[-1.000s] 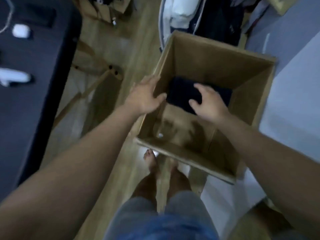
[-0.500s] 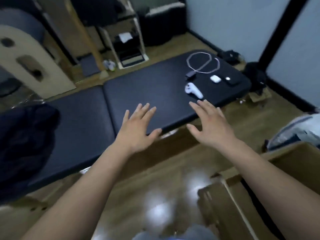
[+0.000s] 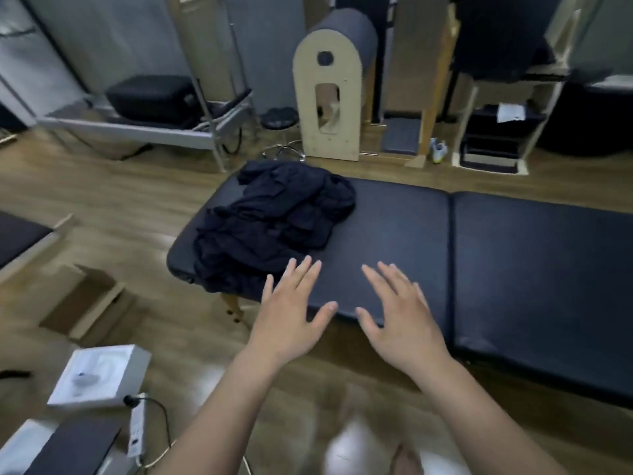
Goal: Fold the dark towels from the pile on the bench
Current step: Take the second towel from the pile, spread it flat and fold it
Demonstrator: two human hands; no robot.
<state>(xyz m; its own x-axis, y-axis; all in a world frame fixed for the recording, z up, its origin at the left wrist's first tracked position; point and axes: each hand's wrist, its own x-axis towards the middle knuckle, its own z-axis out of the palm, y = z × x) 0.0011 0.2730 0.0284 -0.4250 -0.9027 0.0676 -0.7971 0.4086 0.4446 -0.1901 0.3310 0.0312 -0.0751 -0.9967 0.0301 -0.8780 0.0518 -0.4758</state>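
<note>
A crumpled pile of dark towels [image 3: 274, 224] lies on the left end of the black padded bench [image 3: 496, 255]. My left hand [image 3: 291, 317] hovers over the bench's near edge just right of the pile, fingers spread and empty. My right hand [image 3: 397, 320] is beside it, also spread, palm down, holding nothing. Neither hand touches the towels.
A cardboard flap [image 3: 85, 303] and a white box [image 3: 99, 375] lie on the wooden floor at the left, with a power strip [image 3: 137, 426] below. Behind the bench stand a wooden arch barrel [image 3: 332, 90], a stool [image 3: 281, 132] and a metal cot [image 3: 144, 111].
My view has swung from the cardboard box holding a folded towel to the bench, then left along it to the pile. Both hands stay empty and spread.
</note>
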